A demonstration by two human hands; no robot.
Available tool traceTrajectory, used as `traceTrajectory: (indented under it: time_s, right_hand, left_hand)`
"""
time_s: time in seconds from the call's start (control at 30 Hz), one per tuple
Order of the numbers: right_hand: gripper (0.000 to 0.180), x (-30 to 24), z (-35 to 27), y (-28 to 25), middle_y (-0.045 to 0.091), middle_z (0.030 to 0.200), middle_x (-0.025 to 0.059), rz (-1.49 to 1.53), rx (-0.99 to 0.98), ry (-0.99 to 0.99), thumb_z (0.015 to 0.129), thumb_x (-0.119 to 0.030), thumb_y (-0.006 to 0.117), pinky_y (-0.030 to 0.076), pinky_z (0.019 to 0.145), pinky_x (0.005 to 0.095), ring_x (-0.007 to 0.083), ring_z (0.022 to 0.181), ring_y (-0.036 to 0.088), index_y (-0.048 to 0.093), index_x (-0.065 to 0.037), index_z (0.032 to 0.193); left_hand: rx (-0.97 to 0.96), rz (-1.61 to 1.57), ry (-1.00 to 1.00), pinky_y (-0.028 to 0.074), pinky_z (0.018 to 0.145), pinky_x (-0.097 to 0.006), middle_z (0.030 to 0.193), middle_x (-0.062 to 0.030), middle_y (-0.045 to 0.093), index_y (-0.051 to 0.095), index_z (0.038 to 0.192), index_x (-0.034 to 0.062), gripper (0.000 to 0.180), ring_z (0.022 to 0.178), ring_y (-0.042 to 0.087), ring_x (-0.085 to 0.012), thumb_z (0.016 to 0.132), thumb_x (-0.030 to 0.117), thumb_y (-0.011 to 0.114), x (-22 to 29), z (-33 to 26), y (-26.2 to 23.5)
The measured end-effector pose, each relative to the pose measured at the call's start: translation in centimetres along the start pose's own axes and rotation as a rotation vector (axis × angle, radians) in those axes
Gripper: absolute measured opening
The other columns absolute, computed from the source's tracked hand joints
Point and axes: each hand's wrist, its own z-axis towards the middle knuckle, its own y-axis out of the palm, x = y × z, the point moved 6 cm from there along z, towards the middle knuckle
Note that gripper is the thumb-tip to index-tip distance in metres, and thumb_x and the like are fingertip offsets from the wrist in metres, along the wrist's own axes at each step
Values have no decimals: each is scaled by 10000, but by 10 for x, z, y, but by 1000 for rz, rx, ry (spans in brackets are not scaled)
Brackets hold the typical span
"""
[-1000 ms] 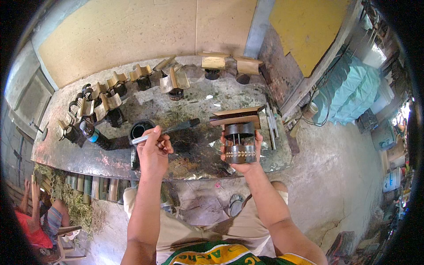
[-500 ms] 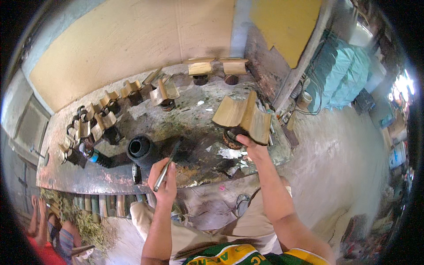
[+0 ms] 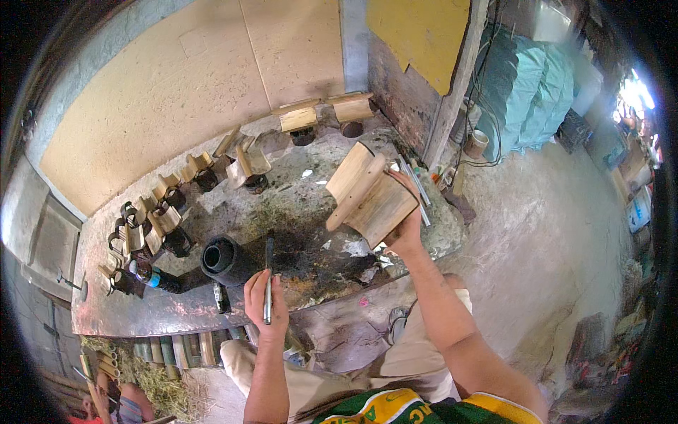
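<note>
My left hand [image 3: 260,305] is closed around a slim brush-like tool [image 3: 268,300] with a silvery handle, its dark tip pointing away from me over the stained tabletop. At the right, my right hand [image 3: 405,234] grips a bamboo piece [image 3: 378,201] made of two curved, trough-like halves meeting at a raised ridge. It is tilted, with its pale faces toward me; its dark round base is hidden behind it. Left of the brush stands a black pot [image 3: 227,263] with a round opening.
Similar bamboo pieces on dark round bases line the table's left and back, including one by the wall [image 3: 298,120]. A bottle with a blue label [image 3: 150,273] stands at the left. White scraps [image 3: 357,247] lie near the right hand. Another person's limbs [image 3: 134,401] show at lower left.
My right hand has turned and tilted the bamboo piece, hiding its dark base. My left hand has swung the brush-like tool nearly straight away from me. The whole view has shifted slightly.
</note>
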Motion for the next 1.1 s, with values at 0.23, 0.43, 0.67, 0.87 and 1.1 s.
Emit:
traceTrajectory:
  time_s: [0.23, 0.43, 0.67, 0.87, 1.1]
  right_hand:
    - [595, -42, -4, 15, 516, 1366, 54, -1036, 15, -490, 750, -292, 697, 218, 1090, 552, 318, 1324, 402, 550, -166, 1313]
    - [711, -13, 0, -2, 515, 1359, 71, -898, -19, -335, 666, -238, 725, 208, 1101, 532, 334, 1320, 390, 512, -123, 1334]
    - [593, 78, -2, -11, 563, 1258, 114, 131, 14, 251, 792, 79, 723, 536, 938, 396, 198, 1083, 608, 452, -25, 1310]
    - [690, 154, 34, 0, 505, 1325, 112, 632, 277, 231, 755, 11, 803, 540, 926, 394, 232, 1123, 560, 405, 22, 1319]
    - [575, 209, 80, -3, 609, 1187, 143, -295, 396, 14, 743, -85, 820, 480, 933, 376, 225, 1080, 589, 498, 33, 1204]
  left_hand:
    - [-48, 39, 39, 512, 851, -393, 1081, -161, 616, 652, 1095, 27, 310, 980, 610, -317, 798, -28, 724, -22, -19, 12]
    - [-98, 79, 110, 501, 858, -380, 1085, -177, 608, 662, 1109, 16, 278, 990, 600, -320, 835, -29, 680, -35, -23, 19]
    - [-123, 125, 170, 489, 870, -412, 1067, -157, 608, 673, 1101, 42, 340, 991, 586, -328, 774, -42, 717, -39, -30, 27]
    - [-127, 98, 178, 479, 842, -434, 1036, -138, 587, 669, 1095, 81, 374, 978, 578, -339, 742, 1, 764, -45, -36, 29]
    - [-153, 37, 196, 482, 827, -432, 1055, -133, 579, 653, 1127, 86, 441, 975, 577, -335, 713, -14, 769, -48, -38, 29]
